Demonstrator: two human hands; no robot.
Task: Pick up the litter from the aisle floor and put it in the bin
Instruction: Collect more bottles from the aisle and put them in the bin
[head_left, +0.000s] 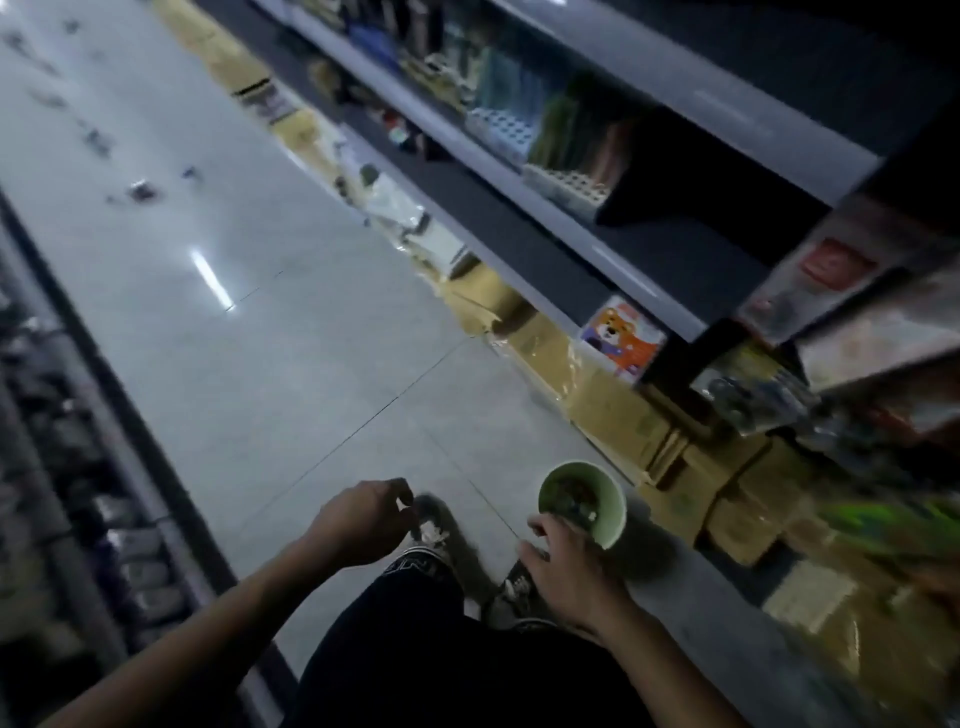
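Note:
My right hand grips the near rim of a small green bin, held low above the floor; dark scraps lie inside it. My left hand hangs in front of me with curled fingers that pinch a small white scrap. Far up the aisle, several small pieces of litter lie scattered on the pale tiled floor. The frame is blurred by motion.
Cardboard boxes line the floor along the foot of the right-hand shelving, which is stocked with goods. Another shelf unit runs along the left. My dark trousers and shoes are below the hands.

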